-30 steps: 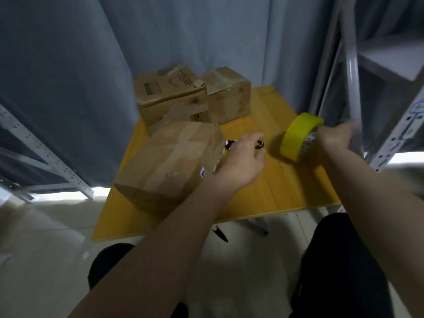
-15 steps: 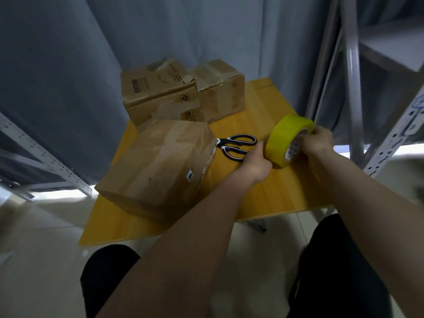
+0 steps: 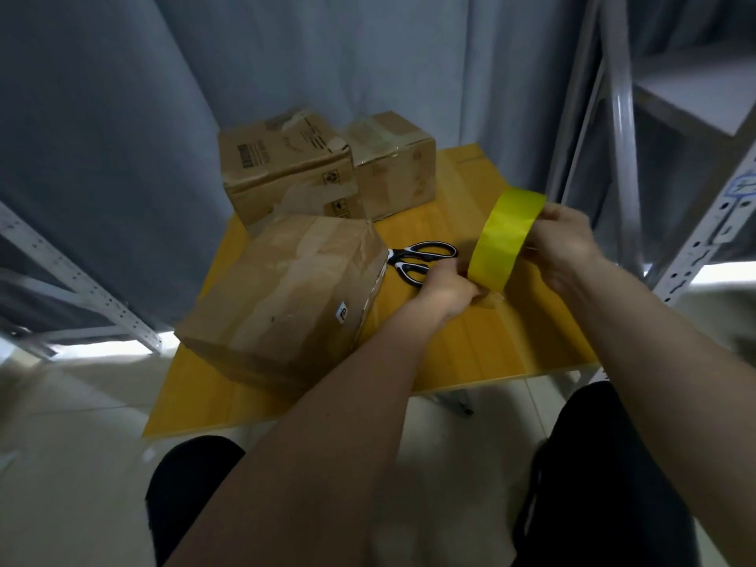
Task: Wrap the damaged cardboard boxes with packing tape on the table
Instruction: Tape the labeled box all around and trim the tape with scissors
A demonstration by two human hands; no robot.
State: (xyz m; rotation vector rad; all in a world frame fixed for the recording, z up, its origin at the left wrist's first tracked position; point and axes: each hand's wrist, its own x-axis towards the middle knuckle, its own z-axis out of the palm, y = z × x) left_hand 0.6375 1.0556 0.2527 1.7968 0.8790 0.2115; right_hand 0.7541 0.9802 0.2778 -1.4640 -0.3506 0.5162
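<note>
Right hand [image 3: 562,243]: fingers curled round the far side of the round yellow roll of packing tape [image 3: 505,239], held up on edge above the yellow wooden table [image 3: 491,341].
Left hand [image 3: 450,286]: fingers pinching at the roll's low edge.
Big brown cardboard box [image 3: 286,292]: on the table, left of the hands.
Black and white scissors [image 3: 421,257]: flat, between box and roll.
Two smaller brown boxes [image 3: 327,165]: at the back, side by side.
</note>
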